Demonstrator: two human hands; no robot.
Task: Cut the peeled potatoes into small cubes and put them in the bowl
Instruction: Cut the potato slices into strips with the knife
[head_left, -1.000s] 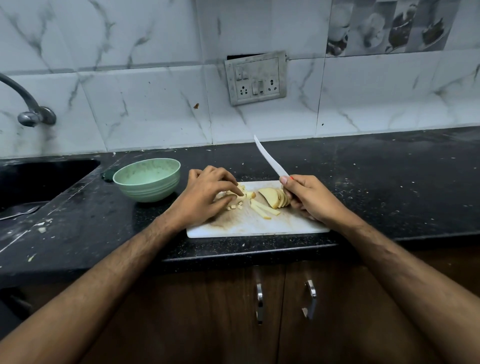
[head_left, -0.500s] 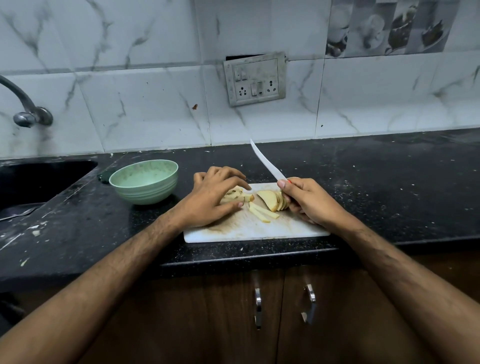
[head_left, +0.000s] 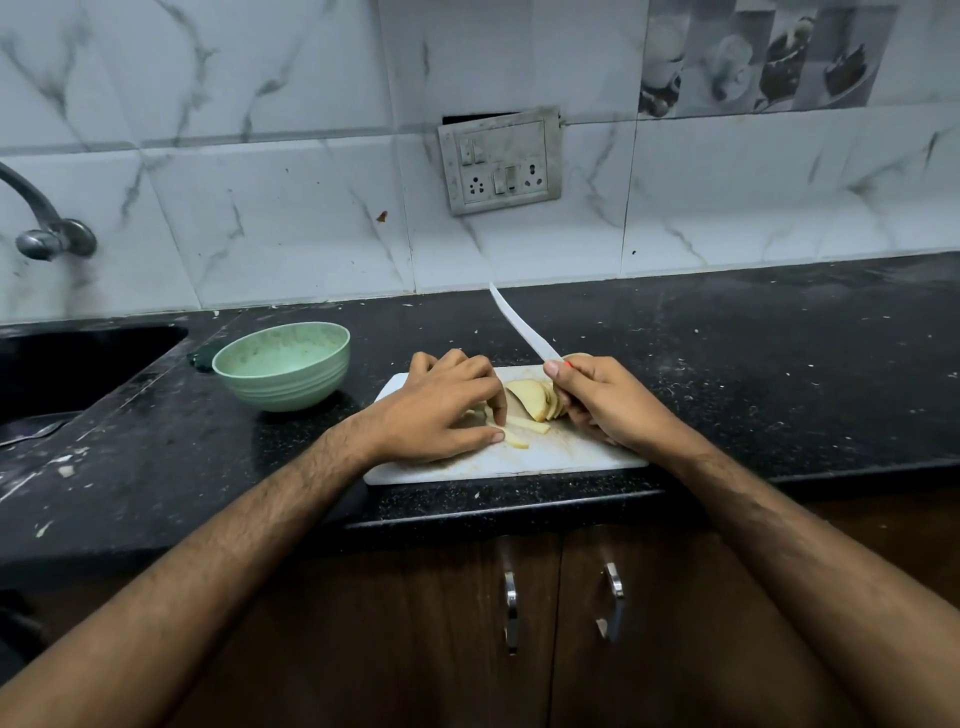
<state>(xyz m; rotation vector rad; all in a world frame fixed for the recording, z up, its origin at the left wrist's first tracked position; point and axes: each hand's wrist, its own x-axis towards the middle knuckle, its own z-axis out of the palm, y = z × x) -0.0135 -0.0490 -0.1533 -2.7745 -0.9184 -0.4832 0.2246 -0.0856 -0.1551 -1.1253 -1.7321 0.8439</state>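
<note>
A black speckled counter (head_left: 727, 374) carries a white cutting board (head_left: 545, 457) and a green bowl (head_left: 283, 374).
</note>
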